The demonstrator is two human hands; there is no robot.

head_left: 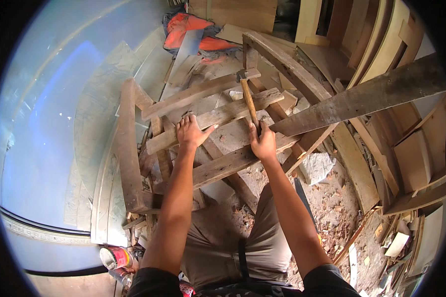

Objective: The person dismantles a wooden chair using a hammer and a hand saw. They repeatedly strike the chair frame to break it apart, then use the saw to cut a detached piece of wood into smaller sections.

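Observation:
My right hand [263, 143] is closed round the handle of a hammer [249, 101], whose metal head points away from me over the far slats. My left hand [191, 130] lies with thumb and fingers apart on a loose-looking wooden plank [228, 112]. This plank slants across a worn wooden frame [130, 143], between a farther slat [198, 94] and a nearer one [223, 167]. Just right of my right hand, the tip of a wide dark board [362, 96] reaches in from the right.
A bluish panel [54, 109] rises along the left, with a tin can [115, 258] at its foot. Orange and dark cloth [186, 29] lies at the back. Wooden boards and shelving [411, 153] stand on the right. Wood chips and a white chunk [316, 168] litter the floor.

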